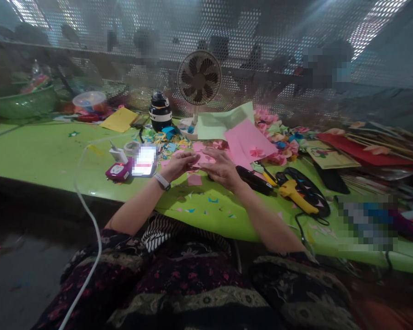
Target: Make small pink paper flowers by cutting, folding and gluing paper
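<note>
Head cam: left hand & right hand both pinch small pink paper piece betw. fingertips; pink paper square lies just below on green table.

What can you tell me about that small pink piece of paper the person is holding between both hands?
The pink paper piece is small, thin and light pink, like craft paper. It is held just above the green table, pinched between the fingertips of the left hand and the right hand. It looks partly folded, but its exact shape is too small to tell. A similar pink scrap lies on the table just below it.
</note>
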The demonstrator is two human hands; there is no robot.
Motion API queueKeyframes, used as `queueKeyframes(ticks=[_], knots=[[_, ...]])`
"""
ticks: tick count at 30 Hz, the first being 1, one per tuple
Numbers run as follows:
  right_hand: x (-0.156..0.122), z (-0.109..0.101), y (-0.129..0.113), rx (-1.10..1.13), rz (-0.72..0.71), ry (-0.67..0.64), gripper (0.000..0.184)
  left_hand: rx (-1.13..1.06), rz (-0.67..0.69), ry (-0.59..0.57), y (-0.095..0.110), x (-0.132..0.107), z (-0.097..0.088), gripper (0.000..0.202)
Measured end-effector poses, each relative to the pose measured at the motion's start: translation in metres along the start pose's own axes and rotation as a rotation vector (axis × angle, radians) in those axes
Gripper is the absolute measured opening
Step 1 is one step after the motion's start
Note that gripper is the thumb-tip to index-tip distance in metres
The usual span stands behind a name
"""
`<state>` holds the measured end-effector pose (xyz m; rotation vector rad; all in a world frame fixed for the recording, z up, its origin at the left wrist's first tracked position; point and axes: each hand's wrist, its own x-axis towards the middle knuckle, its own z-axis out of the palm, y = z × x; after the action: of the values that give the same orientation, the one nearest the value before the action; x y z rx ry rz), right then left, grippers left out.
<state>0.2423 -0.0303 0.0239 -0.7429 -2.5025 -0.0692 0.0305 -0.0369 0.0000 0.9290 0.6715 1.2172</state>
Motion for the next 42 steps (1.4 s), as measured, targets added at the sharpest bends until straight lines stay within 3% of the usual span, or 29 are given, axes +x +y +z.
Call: queueKeyframes(ticks=[4,9,12,18,42], knots=[[-0.001,0.01,-0.002,0.151,0.042,0.14,0.017,0.028,-0.017,-0.026,-0.001,-0.002,0.002,0.027],[-0.001,0.025,-0.004,0.35,0.057,0.488,0.018,0.05,-0.013,-0.064,-0.001,-0.004,0.005,0.021],[0.0,0.029,-0.007,0.434,0.118,0.571,0.018,0.042,-0.003,-0.076,-0.001,-0.005,0.006,0.024],[0.0,0.029,-0.011,0.498,0.211,0.572,0.022,0.119,0.046,-0.125,-0.002,-0.005,0.007,0.039],[0.0,0.031,-0.011,0.592,0.35,0.508,0.034,0.223,0.085,-0.064,-0.008,-0.002,0.006,0.038]])
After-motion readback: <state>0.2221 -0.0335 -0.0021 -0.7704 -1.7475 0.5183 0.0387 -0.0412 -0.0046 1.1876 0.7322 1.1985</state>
